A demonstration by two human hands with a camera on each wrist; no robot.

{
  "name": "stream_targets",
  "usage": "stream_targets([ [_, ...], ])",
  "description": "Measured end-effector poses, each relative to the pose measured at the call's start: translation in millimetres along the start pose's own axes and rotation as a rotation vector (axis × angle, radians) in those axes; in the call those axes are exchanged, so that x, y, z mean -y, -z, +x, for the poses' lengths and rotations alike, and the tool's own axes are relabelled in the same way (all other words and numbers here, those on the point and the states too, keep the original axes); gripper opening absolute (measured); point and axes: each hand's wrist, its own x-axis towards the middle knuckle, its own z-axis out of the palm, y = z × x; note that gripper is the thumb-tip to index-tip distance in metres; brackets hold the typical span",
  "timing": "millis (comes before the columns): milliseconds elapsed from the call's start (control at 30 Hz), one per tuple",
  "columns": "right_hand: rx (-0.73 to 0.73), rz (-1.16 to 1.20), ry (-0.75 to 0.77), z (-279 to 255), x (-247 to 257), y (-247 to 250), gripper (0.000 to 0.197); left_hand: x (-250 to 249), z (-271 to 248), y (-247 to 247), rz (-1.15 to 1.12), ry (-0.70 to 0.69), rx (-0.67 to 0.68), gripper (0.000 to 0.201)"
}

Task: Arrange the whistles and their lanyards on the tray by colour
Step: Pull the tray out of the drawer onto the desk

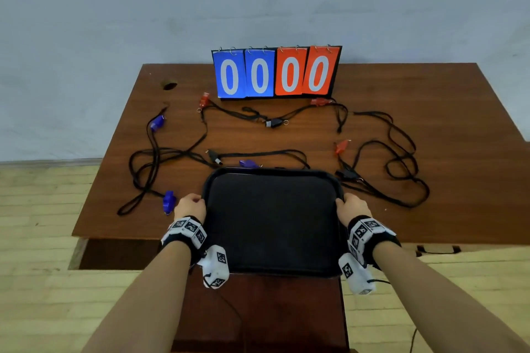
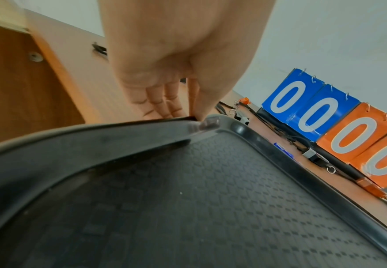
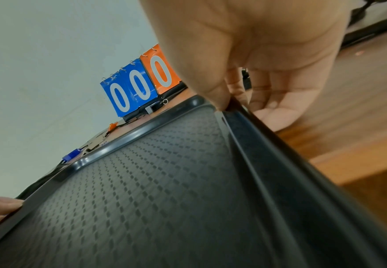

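An empty black tray [image 1: 272,175] lies at the table's near edge, part of it over the edge. My left hand [image 1: 190,205] grips its left rim [image 2: 96,130], thumb on top and fingers beneath. My right hand [image 1: 352,206] grips the right rim [image 3: 252,137] the same way. Blue whistles lie at the left: one [image 1: 168,202] beside my left hand, one [image 1: 157,122] farther back, one [image 1: 249,164] just beyond the tray. Red whistles [image 1: 204,100] [image 1: 319,101] [image 1: 342,147] and black whistles [image 1: 274,122] [image 1: 346,173] [image 1: 213,155] lie scattered among tangled black lanyards [image 1: 160,155].
A flip scoreboard [image 1: 276,73] with blue and orange zeros stands at the table's [image 1: 430,223] back edge against the wall. A round hole [image 1: 169,85] is in the table's back left corner. Wooden floor lies on both sides.
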Motion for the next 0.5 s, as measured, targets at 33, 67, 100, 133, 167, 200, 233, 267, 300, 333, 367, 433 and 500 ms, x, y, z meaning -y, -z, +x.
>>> stream_targets([
  [33, -0.005, 0.0, -0.003, 5, 6, 2, 0.03, -5, 6, 0, 0.004, -0.01, -0.007, 0.027],
  [67, -0.013, -0.006, -0.007, 10, 11, 4, 0.032, -10, 12, 1, 0.008, -0.023, -0.015, 0.027],
  [100, -0.019, -0.012, -0.012, 15, 17, 6, 0.032, -15, 18, 1, 0.014, -0.039, -0.022, 0.028],
  [133, -0.022, -0.019, -0.015, 19, 23, 8, 0.032, -18, 24, 2, 0.02, -0.058, -0.026, 0.029],
  [167, -0.02, -0.022, -0.019, 24, 28, 9, 0.031, -21, 30, 2, 0.026, -0.079, -0.026, 0.029],
  [200, -0.022, -0.024, -0.016, 28, 33, 10, 0.03, -23, 36, 3, 0.031, -0.095, -0.024, 0.029],
  [233, -0.027, -0.027, -0.011, 32, 38, 11, 0.03, -24, 42, 3, 0.034, -0.105, -0.022, 0.029],
  [267, -0.036, -0.03, -0.005, 35, 42, 12, 0.029, -26, 46, 3, 0.041, -0.108, -0.022, 0.03],
  [300, -0.047, -0.038, -0.003, 38, 46, 13, 0.029, -27, 49, 3, 0.051, -0.106, -0.023, 0.03],
  [333, -0.056, -0.047, -0.004, 40, 50, 13, 0.029, -29, 52, 3, 0.059, -0.1, -0.024, 0.03],
  [367, -0.063, -0.052, -0.009, 41, 52, 14, 0.031, -31, 54, 2, 0.061, -0.091, -0.024, 0.03],
  [433, -0.078, -0.054, -0.015, 43, 57, 13, 0.032, -36, 59, 3, 0.03, -0.081, -0.028, 0.029],
  [500, -0.096, -0.05, -0.02, 44, 62, 13, 0.033, -40, 64, 5, -0.011, -0.086, -0.034, 0.03],
])
